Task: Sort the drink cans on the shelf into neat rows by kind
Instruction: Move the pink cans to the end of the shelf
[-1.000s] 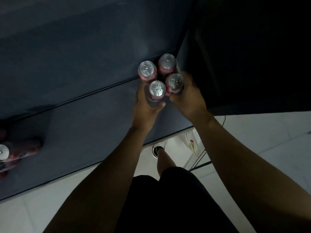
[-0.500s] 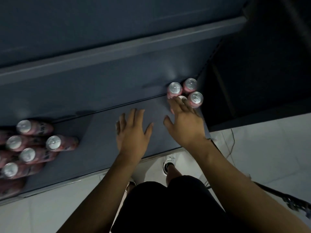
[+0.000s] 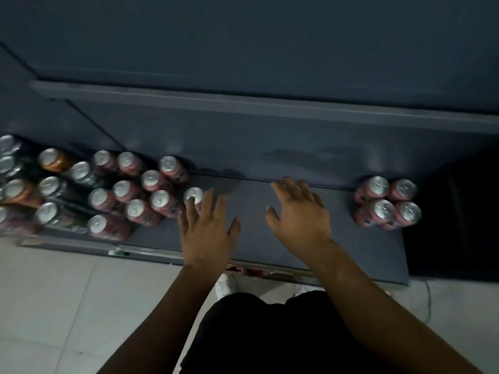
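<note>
Drink cans [image 3: 122, 188] all stand on the grey shelf [image 3: 364, 252], upright, lids up. Head view only.

Far right end of the shelf: block of four pink cans [image 3: 379, 184], two by two, touching, tidy. Middle of the shelf bare. Left of middle: loose pink cluster [image 3: 159, 198], about ten cans, staggered, not in straight rows. Farther left: a mixed lot of dark cans [image 3: 50, 186] and orange cans [image 3: 52, 157] jumbled together, some cut by the frame edge. A few more pinkish ones at near left, too blurred to be sure.

Left hand [image 3: 208, 233] is over the shelf just right of the pink cluster, fingers spread and straight, grasping nothing. Its fingertips reach the lid of the nearest pink can [image 3: 193, 196]. Contact or not, cannot tell, motion blur. Right hand [image 3: 299, 220] is over the bare middle, fingers loosely spread, released, nothing in it, well apart from the block of four.

Progress, my judgement: early. Only the block of four looks sorted. Left to do: the pink cluster has to go across and join that block in rows, then dark and orange cans need separating into their own rows. Likely step in hand: reaching for more pink cans, the one at the cluster's right edge first.

Also in view: upper shelf edge [image 3: 243, 103], pale tiled floor [image 3: 54, 306], white shoe [image 3: 225, 283], black shorts [image 3: 270, 333].
</note>
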